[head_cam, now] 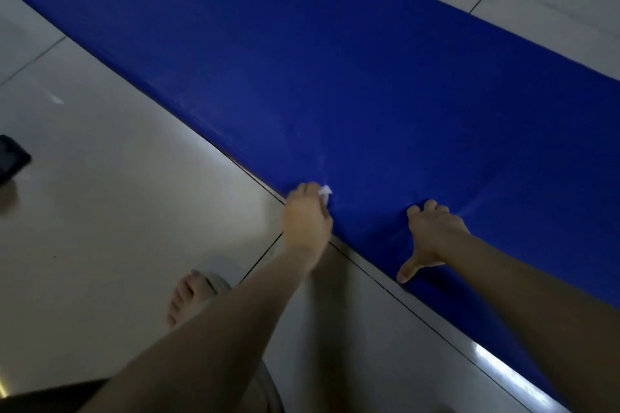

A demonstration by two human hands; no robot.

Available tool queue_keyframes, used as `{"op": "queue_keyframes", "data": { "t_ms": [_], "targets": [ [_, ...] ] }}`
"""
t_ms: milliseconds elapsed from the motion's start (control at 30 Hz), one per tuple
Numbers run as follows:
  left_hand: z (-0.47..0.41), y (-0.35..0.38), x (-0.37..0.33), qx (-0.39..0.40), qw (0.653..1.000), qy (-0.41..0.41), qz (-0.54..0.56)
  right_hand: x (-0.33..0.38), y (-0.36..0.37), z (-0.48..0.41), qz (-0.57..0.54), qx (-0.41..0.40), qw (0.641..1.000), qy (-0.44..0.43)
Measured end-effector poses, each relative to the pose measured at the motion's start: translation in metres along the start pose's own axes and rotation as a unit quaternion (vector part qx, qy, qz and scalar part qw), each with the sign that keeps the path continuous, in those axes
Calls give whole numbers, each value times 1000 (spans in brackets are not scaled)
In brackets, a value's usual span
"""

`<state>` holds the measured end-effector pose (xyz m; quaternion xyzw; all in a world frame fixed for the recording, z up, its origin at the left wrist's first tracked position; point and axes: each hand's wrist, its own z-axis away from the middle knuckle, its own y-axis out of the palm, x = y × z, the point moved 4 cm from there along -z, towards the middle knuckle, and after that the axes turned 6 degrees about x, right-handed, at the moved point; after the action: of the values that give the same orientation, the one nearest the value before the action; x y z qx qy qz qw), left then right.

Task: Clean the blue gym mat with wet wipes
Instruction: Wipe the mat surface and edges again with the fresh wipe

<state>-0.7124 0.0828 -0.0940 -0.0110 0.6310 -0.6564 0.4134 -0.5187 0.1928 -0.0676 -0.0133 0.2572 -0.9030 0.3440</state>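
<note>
The gym mat [335, 60] is spread on the tiled floor [117, 194]. At its near edge a wet wipe [325, 193] is held in the left hand [307, 218], and the right hand [432, 235] is pressed on the mat just to the right.

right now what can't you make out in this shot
Head view:
Wet wipe: mostly hidden in the left hand; only a white corner shows.
Dark object on the floor: cut off by the left edge, blurred.
Blue mat: right end runs past the frame edge.
</note>
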Motion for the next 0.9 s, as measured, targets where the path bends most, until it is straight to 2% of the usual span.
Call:
{"op": "queue_keyframes", "data": {
  "t_ms": [100,200,233,367,433,600,733,900],
  "targets": [
    [33,23,-28,50,992,109,-41,1,-1,0,2,1,1000,5],
    [22,22,-23,88,967,207,-121,0,1,-1,1,-2,1000,2],
    [12,17,-15,89,961,216,-151,-1,2,-2,0,-3,1000,0],
    [-49,-36,35,-13,973,81,-217,-1,3,-4,2,-2,1000,-2],
    [-71,-53,57,-36,974,23,-222,-1,2,-3,4,-1,1000,3],
    [-42,-31,35,-39,993,-47,-100,1,1,-3,2,2,1000,3],
    [15,14,-3,11,999,23,-45,1,0,-4,-2,3,1000,4],
    [47,39,-32,99,976,171,-86,-1,1,-2,-3,-6,1000,-3]
  ]
}}
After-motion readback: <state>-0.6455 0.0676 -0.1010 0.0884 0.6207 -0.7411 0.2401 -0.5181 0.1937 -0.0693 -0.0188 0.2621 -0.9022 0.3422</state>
